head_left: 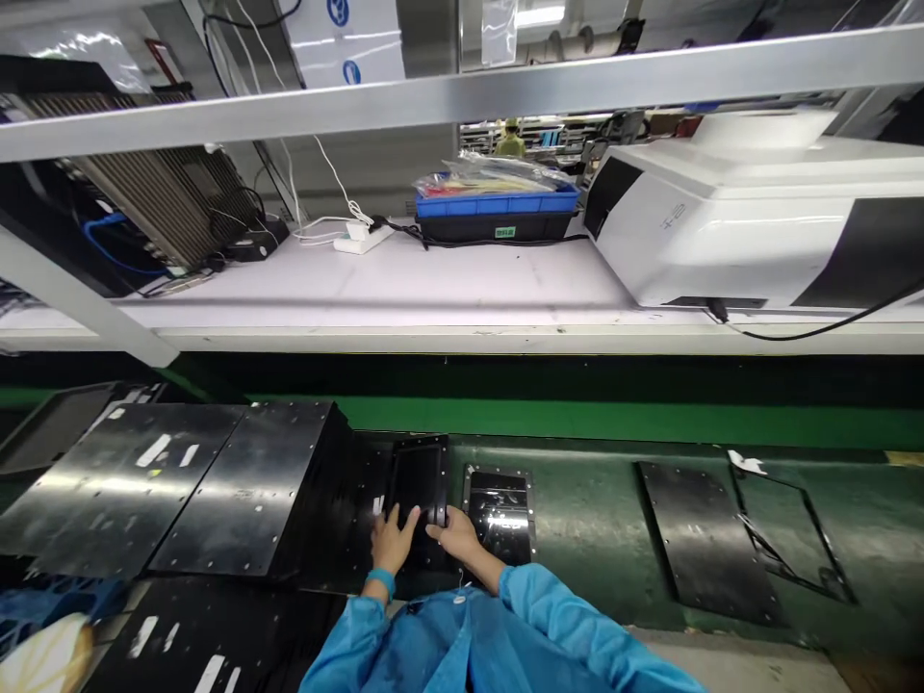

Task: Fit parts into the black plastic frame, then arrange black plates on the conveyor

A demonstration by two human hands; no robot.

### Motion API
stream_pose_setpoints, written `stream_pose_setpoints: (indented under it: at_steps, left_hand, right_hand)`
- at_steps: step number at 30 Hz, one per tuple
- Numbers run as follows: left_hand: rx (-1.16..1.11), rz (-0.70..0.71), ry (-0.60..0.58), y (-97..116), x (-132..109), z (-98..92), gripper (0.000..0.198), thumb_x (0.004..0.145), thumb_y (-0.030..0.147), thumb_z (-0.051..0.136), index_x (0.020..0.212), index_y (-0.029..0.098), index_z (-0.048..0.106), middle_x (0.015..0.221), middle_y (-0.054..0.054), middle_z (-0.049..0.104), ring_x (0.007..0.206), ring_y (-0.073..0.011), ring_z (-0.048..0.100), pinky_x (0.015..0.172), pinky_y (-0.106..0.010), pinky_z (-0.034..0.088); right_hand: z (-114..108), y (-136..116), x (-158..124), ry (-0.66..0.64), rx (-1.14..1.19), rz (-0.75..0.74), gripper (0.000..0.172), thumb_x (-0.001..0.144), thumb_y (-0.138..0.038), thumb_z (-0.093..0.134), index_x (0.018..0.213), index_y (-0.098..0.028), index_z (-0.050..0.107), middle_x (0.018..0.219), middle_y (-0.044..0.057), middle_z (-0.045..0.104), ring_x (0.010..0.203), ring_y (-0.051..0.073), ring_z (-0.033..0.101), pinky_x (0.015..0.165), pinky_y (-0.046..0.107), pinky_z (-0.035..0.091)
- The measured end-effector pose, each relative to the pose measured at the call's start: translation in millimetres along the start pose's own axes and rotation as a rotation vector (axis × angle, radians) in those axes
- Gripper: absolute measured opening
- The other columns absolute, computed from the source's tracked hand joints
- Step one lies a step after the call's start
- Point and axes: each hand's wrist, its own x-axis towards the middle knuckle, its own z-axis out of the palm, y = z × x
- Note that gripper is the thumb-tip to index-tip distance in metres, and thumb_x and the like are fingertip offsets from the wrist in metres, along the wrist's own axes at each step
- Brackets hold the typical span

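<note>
Below the bench, in the head view, a black rectangular tray (419, 476) with a raised rim lies in front of me. My left hand (391, 544) rests on its near left part, fingers spread. At the tray's right rim is my right hand (456, 534), thumb over the edge and the other fingers bent along the outside; it appears to grip the rim. Just right of it lies a black plate with a glossy panel (498, 510), small round spots along its border. Left of the tray, partly hidden, is a dark flat plate (368, 481).
Stacked black boards (245, 491) with round spots rise at the left. A black board (704, 539) and a thin black frame (801, 520) lie on the green mat (584, 510) at right. Above, the white shelf (448, 289) holds a blue bin (498, 204) and a white machine (743, 221).
</note>
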Motion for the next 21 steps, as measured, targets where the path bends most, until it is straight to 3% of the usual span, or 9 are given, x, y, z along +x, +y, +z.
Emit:
stream_pose_setpoints:
  at_steps: [2,5,8,10,11,13,16,19,21]
  left_hand:
    - [-0.089,0.095,-0.100,17,-9,-7.6,0.089,0.100,0.071,0.046,0.167,0.014,0.039,0.173,-0.023,0.038,0.165,-0.0345,0.030,0.130,-0.044,0.031]
    - [-0.059,0.168,-0.115,48,-18,-30.2,0.093,0.097,0.070,0.053,0.167,0.010,0.037,0.169,-0.024,0.045,0.159,-0.0375,0.042,0.127,-0.045,0.036]
    - [0.158,0.154,-0.019,73,-19,-58.7,0.069,0.101,0.052,0.050,0.153,0.007,0.056,0.145,-0.029,0.068,0.138,-0.0434,0.063,0.114,-0.052,0.047]
    - [0.298,0.156,0.055,77,-18,-76.8,0.050,0.099,0.037,0.049,0.134,0.008,0.070,0.124,-0.029,0.077,0.122,-0.0443,0.072,0.103,-0.052,0.052]
    - [0.334,0.158,0.093,74,-18,-85.0,0.042,0.098,0.033,0.050,0.124,0.009,0.074,0.116,-0.028,0.078,0.116,-0.0439,0.074,0.099,-0.051,0.054]
    - [0.276,0.169,0.155,63,-17,-98.4,0.031,0.095,0.031,0.055,0.108,0.013,0.077,0.106,-0.025,0.080,0.109,-0.0424,0.075,0.095,-0.049,0.055]
    - [-0.182,0.213,0.118,46,-16,-101.6,0.028,0.089,0.040,0.067,0.103,0.017,0.076,0.096,-0.015,0.081,0.103,-0.0364,0.076,0.093,-0.045,0.056]
    - [-0.722,0.259,-0.087,48,-15,-73.4,0.047,0.079,0.054,0.080,0.108,0.017,0.075,0.091,-0.009,0.079,0.094,-0.0288,0.076,0.091,-0.042,0.059]
    - [-0.871,0.268,-0.179,60,-12,-41.1,0.053,0.070,0.056,0.087,0.104,0.017,0.075,0.090,-0.009,0.078,0.094,-0.0272,0.075,0.096,-0.042,0.059]
  right_hand:
    - [-8,-12,-8,0.004,-0.053,-0.125,0.016,0.078,-0.025,0.080,0.083,-0.020,0.066,0.079,0.001,0.071,0.077,0.019,0.066,0.068,0.027,0.045]
    - [-12,-28,-15,-0.160,0.034,-0.303,0.013,0.078,-0.023,0.079,0.080,-0.019,0.068,0.078,0.000,0.072,0.075,0.019,0.066,0.069,0.027,0.046]
    - [-7,-34,-14,-0.408,0.299,-0.366,0.026,0.075,-0.033,0.086,0.094,-0.019,0.076,0.088,0.001,0.077,0.084,0.021,0.071,0.078,0.029,0.054]
    - [-2,-32,-10,-0.467,0.388,-0.379,0.041,0.072,-0.040,0.091,0.106,-0.021,0.079,0.101,0.003,0.079,0.092,0.023,0.074,0.085,0.033,0.057]
    - [-1,-30,-8,-0.429,0.392,-0.369,0.047,0.071,-0.042,0.092,0.111,-0.021,0.080,0.110,0.005,0.079,0.097,0.025,0.075,0.088,0.034,0.058]
    - [-5,-24,-3,-0.236,0.359,-0.274,0.054,0.074,-0.044,0.091,0.122,-0.022,0.079,0.128,0.009,0.076,0.108,0.027,0.074,0.098,0.038,0.057]
    - [-23,-8,3,0.062,0.346,0.015,0.049,0.086,-0.050,0.082,0.124,-0.020,0.077,0.130,0.012,0.076,0.118,0.029,0.071,0.107,0.041,0.052]
    - [-48,14,1,0.181,0.536,0.119,0.049,0.094,-0.062,0.067,0.114,-0.018,0.078,0.119,0.010,0.079,0.118,0.029,0.071,0.102,0.038,0.054]
    - [-64,33,-4,0.325,0.613,0.112,0.054,0.097,-0.065,0.058,0.109,-0.017,0.078,0.114,0.010,0.080,0.114,0.029,0.071,0.096,0.035,0.055]
